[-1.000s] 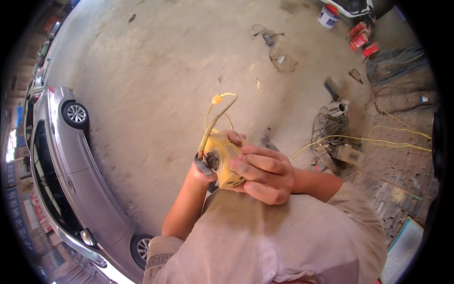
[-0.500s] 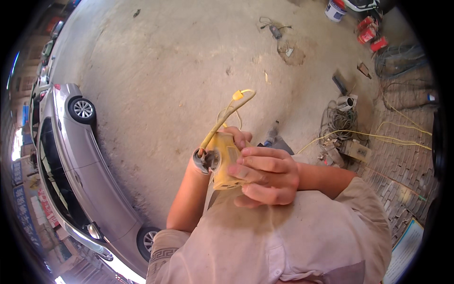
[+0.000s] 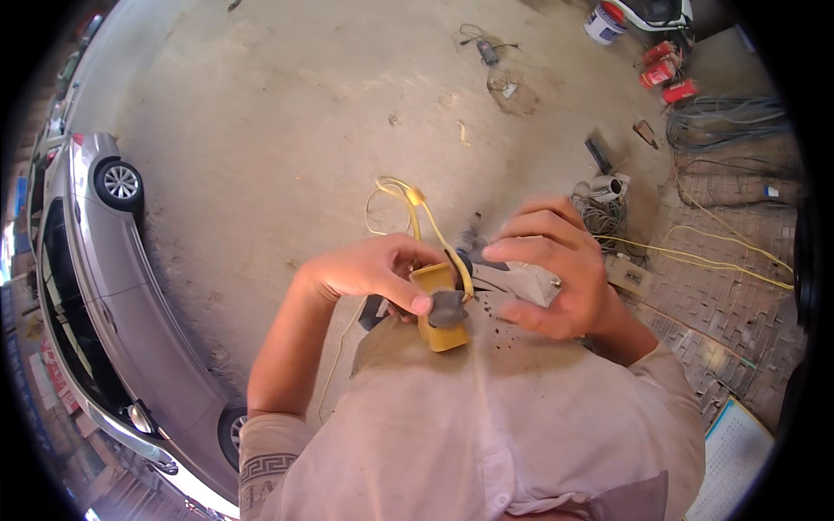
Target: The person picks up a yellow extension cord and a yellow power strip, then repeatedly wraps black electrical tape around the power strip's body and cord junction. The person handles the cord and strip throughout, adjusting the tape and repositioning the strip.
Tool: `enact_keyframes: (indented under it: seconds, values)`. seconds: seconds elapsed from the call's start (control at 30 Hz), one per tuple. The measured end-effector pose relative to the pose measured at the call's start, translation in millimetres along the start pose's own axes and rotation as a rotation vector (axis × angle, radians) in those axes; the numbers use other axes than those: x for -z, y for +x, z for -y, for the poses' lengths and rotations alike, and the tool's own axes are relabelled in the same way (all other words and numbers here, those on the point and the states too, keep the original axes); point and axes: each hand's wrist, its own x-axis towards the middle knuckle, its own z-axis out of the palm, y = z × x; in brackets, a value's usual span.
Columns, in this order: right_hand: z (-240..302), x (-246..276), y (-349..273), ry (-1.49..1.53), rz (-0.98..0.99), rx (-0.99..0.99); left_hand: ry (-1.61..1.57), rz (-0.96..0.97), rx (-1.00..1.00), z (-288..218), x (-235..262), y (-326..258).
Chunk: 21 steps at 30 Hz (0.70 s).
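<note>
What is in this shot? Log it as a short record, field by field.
Setting: concrete floor, seen from above
Left hand: grip shut on yellow block, thumb on its dark grey cap
Right hand: fingers spread, tips at the block's top
Cord: yellow cord loops up from the block
Nearby: silver car at left, cable coils and red tools at upper right

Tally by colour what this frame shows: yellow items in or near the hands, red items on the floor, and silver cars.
Yellow: 3 - block gripped by the left hand, strap looped off it, cable on the floor past the right hand
Red: 3 - canisters at top right
Silver: 1 - car
Total: 7
</note>
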Motion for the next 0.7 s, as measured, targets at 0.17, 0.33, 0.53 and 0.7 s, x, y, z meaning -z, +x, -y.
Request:
enact_keyframes:
  seconds: [0.17, 0.33, 0.53, 0.7]
  values:
    - [3, -8, 6, 0.026, 0.179, -0.03, 0.1, -0.09, 0.13, -22, -15, 5]
    - [-6, -14, -2, 0.122, 0.207, -0.139, 0.102, -0.094, 0.206, -31, -21, 3]
    - [-9, -6, -8, 0.099, 0.196, -0.21, 0.259, -0.032, 0.201, -32, -20, -3]
    - [-10, 4, -4, -0.05, 0.214, -0.085, 0.285, -0.085, 0.302, -37, -24, -4]
